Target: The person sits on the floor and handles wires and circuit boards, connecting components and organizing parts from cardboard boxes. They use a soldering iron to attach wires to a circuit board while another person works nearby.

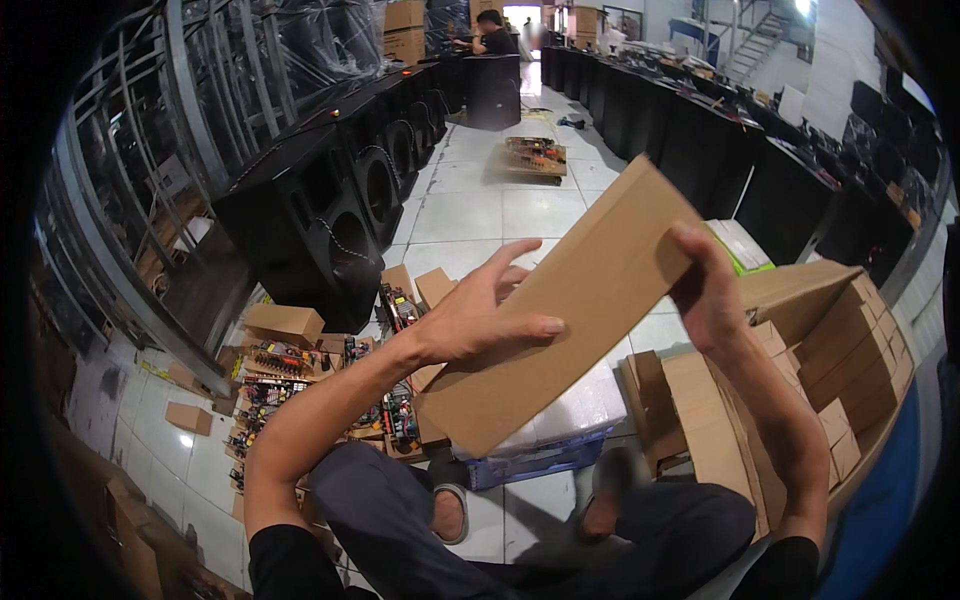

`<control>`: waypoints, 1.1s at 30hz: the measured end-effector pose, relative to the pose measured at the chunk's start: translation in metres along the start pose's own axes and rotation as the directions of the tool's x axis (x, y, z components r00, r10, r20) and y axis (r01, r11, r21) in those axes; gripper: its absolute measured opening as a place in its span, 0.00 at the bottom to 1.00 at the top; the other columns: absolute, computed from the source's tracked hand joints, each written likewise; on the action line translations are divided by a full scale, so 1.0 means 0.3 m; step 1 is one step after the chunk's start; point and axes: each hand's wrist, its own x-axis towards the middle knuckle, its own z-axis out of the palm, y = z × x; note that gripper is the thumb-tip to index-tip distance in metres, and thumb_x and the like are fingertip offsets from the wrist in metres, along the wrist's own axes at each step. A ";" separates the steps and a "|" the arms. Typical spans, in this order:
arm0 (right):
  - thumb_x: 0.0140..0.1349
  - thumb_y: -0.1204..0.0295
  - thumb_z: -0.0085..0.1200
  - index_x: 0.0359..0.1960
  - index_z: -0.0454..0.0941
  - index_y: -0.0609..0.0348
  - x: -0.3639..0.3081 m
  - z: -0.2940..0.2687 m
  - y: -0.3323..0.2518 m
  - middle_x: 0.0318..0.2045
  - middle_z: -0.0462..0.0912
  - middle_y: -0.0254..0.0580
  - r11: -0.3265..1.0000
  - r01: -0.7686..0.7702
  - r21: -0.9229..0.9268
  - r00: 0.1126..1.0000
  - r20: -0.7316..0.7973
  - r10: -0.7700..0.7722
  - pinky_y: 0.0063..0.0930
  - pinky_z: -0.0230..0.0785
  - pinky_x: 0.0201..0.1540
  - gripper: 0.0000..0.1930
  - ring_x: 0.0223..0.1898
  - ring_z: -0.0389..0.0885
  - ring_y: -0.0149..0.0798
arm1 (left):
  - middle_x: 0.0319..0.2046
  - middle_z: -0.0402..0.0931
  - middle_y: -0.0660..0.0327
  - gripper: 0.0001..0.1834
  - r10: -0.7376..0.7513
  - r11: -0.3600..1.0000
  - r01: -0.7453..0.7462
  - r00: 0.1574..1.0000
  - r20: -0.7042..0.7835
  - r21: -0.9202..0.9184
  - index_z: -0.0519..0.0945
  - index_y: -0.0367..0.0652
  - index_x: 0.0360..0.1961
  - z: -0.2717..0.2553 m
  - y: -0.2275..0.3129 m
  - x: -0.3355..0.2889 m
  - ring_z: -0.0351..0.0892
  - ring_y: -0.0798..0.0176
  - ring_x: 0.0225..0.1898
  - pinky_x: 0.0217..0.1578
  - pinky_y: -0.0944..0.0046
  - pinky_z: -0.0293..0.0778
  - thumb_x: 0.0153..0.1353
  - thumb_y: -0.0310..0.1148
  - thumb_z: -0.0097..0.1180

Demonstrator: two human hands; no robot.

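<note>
A long, plain brown cardboard box is held tilted in front of me, its right end raised. My left hand grips its left part, the thumb lying on the broad face and the other fingers partly hidden at the upper edge. At the raised end, my right hand is closed on the box, its thumb at the corner. Below the box is a white-wrapped block on a blue plastic crate. Several circuit boards lie with small cardboard boxes to the left.
To my right stands a large open carton with small brown boxes inside. Black speaker cabinets line the left, with black cabinets along the right. Another board stack sits ahead on the tiles. A person works farther back.
</note>
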 end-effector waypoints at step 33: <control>0.60 0.58 0.67 0.66 0.64 0.70 -0.178 0.014 0.265 0.57 0.76 0.62 0.868 0.091 -0.488 0.987 0.161 -0.013 0.38 0.76 0.54 0.39 0.58 0.78 0.50 | 0.58 0.71 0.50 0.57 0.473 0.401 -0.280 0.879 0.065 0.872 0.64 0.37 0.69 -0.119 -0.226 -0.151 0.71 0.47 0.56 0.58 0.51 0.65 0.33 0.31 0.77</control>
